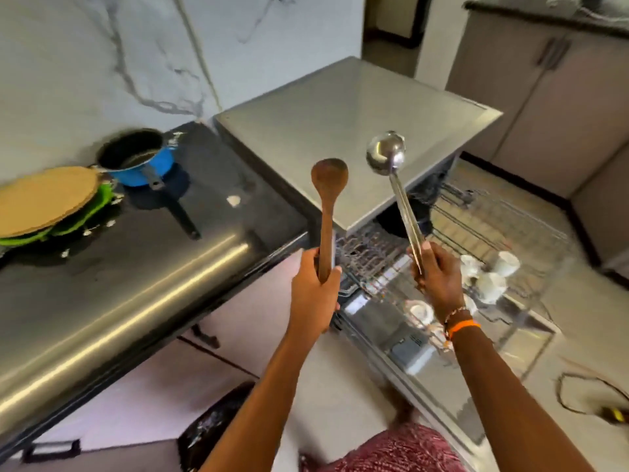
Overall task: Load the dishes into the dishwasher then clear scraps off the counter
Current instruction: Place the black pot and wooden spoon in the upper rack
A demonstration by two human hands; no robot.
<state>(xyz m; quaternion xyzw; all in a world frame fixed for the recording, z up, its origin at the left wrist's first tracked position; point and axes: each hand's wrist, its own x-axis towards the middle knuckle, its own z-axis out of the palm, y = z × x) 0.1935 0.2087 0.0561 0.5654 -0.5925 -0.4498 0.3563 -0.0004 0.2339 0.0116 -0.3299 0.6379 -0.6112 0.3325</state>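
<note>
Wooden spoon [327,212]: dark brown, held near-upright by its handle end, round bowl uppermost, over the gap between the black counter [143,267] and the dishwasher [354,131]. Steel ladle [394,185]: shiny, long thin handle, tilted with its bowl up and to the left, over the pulled-out wire rack [483,229], which carries several white cups [490,284] lying at its near end. On the counter sit a blue saucepan [139,161] with a dark interior and black handle, a tan round board [44,199] stacked on a green one, and small white scraps [233,200] scattered near them.
</note>
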